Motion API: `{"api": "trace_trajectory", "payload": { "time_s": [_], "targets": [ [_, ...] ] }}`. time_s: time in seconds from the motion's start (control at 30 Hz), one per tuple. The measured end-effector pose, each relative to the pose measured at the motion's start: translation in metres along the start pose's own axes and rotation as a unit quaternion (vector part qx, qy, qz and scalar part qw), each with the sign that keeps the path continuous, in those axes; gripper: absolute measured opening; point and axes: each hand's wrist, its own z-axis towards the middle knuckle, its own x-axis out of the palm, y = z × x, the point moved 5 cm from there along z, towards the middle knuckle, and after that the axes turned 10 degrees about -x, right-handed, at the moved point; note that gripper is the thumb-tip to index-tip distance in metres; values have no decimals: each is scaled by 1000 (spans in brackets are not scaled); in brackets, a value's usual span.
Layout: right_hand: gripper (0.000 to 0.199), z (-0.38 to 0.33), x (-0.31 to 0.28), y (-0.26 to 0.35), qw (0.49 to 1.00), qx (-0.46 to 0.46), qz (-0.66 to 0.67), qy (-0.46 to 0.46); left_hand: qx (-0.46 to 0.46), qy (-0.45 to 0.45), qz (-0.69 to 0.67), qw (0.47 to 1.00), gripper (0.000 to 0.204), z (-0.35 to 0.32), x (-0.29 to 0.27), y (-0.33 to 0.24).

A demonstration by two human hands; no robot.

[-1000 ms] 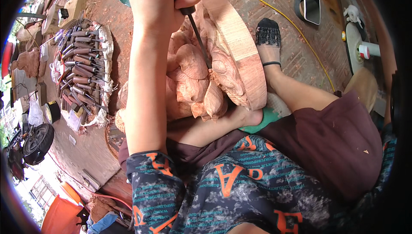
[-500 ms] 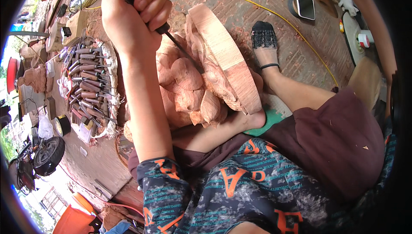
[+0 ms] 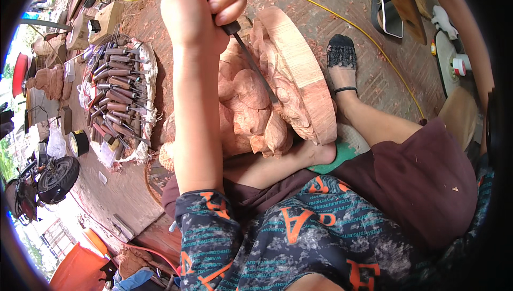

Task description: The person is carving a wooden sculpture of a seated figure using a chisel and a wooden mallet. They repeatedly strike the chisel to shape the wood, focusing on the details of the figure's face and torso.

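Note:
My left hand (image 3: 206, 10) is closed around the dark handle of a wood-carving chisel (image 3: 253, 65). Its long thin metal shaft slants down to the right, and the tip meets a reddish wooden carving (image 3: 248, 96). That contact lies in the groove between the rounded carved forms and the scaly relief beside the thick, smooth, curved base (image 3: 300, 67). The carving lies tilted against my bent leg, and my forearm covers part of its left side. My right hand is out of view.
Several wooden-handled carving tools (image 3: 118, 85) lie in rows on a pale cloth at left. A yellow cord (image 3: 342, 16) crosses the floor. A phone (image 3: 391, 16) lies at upper right, my socked foot (image 3: 342, 59) nearer. A motorcycle (image 3: 51, 181) and orange container (image 3: 80, 269) stand at left.
The view has shifted, moving most things rightward in the picture. The chisel tip has travelled down along the groove of the carving, with my left hand still gripping the handle.

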Motion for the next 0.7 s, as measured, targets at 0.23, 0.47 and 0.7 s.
{"api": "trace_trajectory", "payload": {
  "time_s": [0.23, 0.47, 0.7],
  "targets": [
    [25, -4, 4, 1, 1000, 8, -6, -13, 129, 5, 92, 987, 37, -8, 6, -14],
    [27, 0, 10, 2, 1000, -3, 15, -7, 36, -47, 58, 997, 28, -4, 9, 0],
    [40, -5, 9, 11, 992, -70, -109, -4, 41, -38, 62, 997, 25, 0, 11, 4]
  ]
}}
